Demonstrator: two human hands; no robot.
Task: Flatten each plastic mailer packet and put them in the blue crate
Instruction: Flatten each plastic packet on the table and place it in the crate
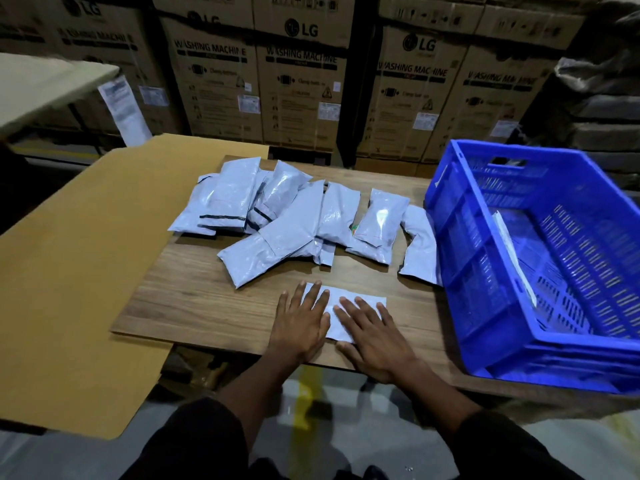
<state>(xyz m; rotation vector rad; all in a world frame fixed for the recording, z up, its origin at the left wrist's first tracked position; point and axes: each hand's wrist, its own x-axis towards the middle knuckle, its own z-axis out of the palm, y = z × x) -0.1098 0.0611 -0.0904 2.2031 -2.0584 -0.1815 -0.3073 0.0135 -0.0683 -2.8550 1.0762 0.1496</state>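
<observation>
Stacked LG washing machine boxes (301, 81) fill the whole background, and a wood-grain board (207, 299) is laid over a big brown cardboard sheet (76, 254) up front. One mailer (349, 303) is being pressed flat near the board's front edge. It's covered on its left part by the left hand (299, 323) and on its right part by the right hand (372, 336), fingers straight and a bit spread on both, nothing gripped. A loose pile (294, 216) of puffy grey mailers is heaped just behind, overlapping each other. The blue crate (460, 237) is parked at the right, with the pile's rightmost packet touching its wall. Something flat and white (509, 247) can be seen inside the crate, too hard to make out.
</observation>
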